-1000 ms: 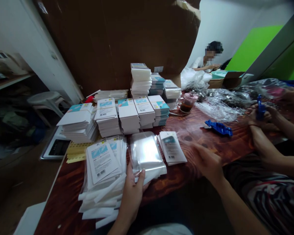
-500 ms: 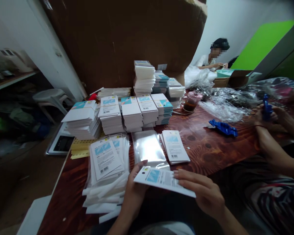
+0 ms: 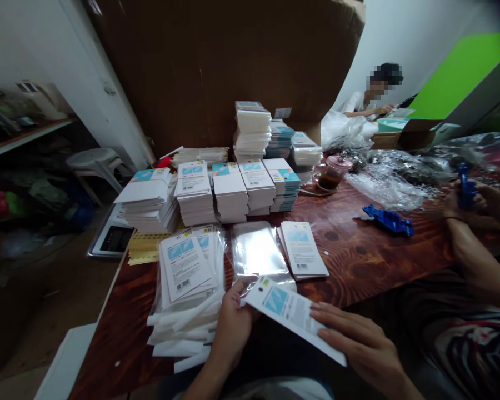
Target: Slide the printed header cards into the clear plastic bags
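Observation:
Between my hands, near the table's front edge, is a white printed card (image 3: pixel 294 314) with a light blue panel, tilted down to the right. My left hand (image 3: pixel 235 316) grips its upper left end. The fingers of my right hand (image 3: pixel 358 339) are on its right side, with the thumb hidden beneath. Just beyond lies a stack of clear plastic sleeves (image 3: pixel 258 250). To their right is a small pile of similar cards (image 3: pixel 304 250). On the left, sleeved cards (image 3: pixel 187 266) lie in an overlapping pile.
Banded card stacks (image 3: pixel 231 194) stand at the back, beside a lidded mug (image 3: pixel 331 172). A blue plastic part (image 3: pixel 387 219) lies to the right. Another person's hands (image 3: pixel 470 200) hold a similar part. A scale (image 3: pixel 114 236) sits left; a second person (image 3: pixel 375 97) is behind.
The card in my hands has turned, its right end now lower and nearer me. My right hand has moved down with it. The whole view has shifted slightly.

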`<state>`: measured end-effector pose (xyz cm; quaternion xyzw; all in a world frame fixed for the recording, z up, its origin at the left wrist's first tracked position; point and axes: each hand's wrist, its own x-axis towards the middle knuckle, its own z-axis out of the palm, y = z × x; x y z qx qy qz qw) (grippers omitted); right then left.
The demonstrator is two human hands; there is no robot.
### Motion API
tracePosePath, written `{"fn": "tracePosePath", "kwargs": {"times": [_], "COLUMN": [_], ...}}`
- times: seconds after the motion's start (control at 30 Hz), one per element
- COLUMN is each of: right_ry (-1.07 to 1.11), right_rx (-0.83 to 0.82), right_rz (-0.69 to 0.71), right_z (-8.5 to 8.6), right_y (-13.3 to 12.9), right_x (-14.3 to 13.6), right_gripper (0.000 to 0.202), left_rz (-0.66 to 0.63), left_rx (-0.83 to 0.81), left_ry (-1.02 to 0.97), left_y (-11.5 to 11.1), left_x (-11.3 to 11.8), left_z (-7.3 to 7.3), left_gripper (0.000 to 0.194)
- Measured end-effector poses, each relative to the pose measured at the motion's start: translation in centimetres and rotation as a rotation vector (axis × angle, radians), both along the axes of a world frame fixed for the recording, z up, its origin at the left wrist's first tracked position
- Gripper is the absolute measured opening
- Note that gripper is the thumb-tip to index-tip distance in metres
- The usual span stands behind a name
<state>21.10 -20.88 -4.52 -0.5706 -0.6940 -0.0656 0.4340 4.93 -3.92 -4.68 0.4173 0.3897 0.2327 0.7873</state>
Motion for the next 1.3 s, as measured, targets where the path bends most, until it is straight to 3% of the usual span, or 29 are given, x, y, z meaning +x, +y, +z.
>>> {"fn": "tracePosePath", "kwargs": {"times": [0.1, 0.27, 0.43, 0.63, 0.77, 0.9, 1.13, 1.3], "right_ry": [0.119, -0.031, -0.129, -0.351, -0.484, -0.516, -0.474, -0.411], "right_rx": [0.028, -0.022, -0.078, -0.241, -0.295, -0.257, -0.376, -0.255], "right_rz": [0.075, 0.041, -0.046, 0.094, 0.098, 0.050, -0.043, -0.126], "right_z": [0.3, -0.3, -0.5, 1.7, 2.8, 2.4, 0.7, 2.6], "right_y": [-0.1, 0.3, 0.5, 0.3, 0.5, 2.9, 9.7, 11.2], "right_x": [0.5, 1.3, 0.3, 1.1, 2.0, 0.1, -2.4, -1.9], "right_gripper": [0.030, 0.031, 0.032, 0.038, 0.040, 0.041, 0.052, 0.041], "left_rz": [-0.001, -0.004, -0.012, -0.014, 0.005, -0.066, -0.092, -0.089], "left_rx": [0.022, -0.017, 0.011, 0.043, 0.121, 0.167, 0.297, 0.212], "left_ry": [0.024, -0.021, -0.016, -0.031, 0.026, -0.025, 0.007, 0.082], "left_y": [0.0, 0.0, -0.1, -0.2, 0.0, 0.0, 0.1, 0.0], "left_x": [-0.1, 0.0, 0.1, -0.1, -0.1, -0.2, -0.1, -0.7], "left_z": [0.0, -0.1, 0.0, -0.6, -0.9, -0.7, -0.5, -0.1], "left_gripper": [0.048, 0.039, 0.040, 0.042, 0.044, 0.039, 0.038, 0.045]}}
